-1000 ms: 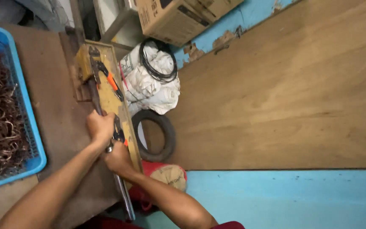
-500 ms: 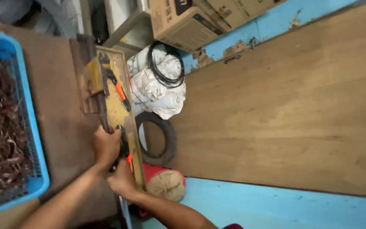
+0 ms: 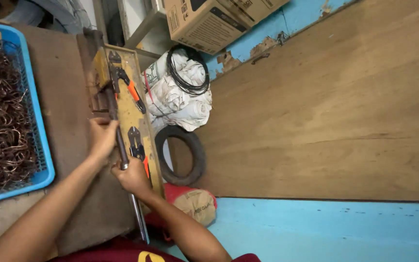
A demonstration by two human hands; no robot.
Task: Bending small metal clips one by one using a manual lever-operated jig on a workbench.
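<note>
Beside a brown wooden wall, the long metal lever (image 3: pixel 122 145) of a cutter bolted to the yellow board (image 3: pixel 139 116) was gripped by the left hand (image 3: pixel 102 138) and right hand (image 3: pixel 133 177), fingers curled tightly for leverage, near the blue basket (image 3: pixel 40 140) of copper wire.

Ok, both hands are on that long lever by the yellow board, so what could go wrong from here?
Left hand and right hand grip the lever close together, so fingers might get pinched. The orange-handled cutters lie loose on the yellow board and could be knocked off. The blue basket of copper wire sits near the left forearm.
</note>
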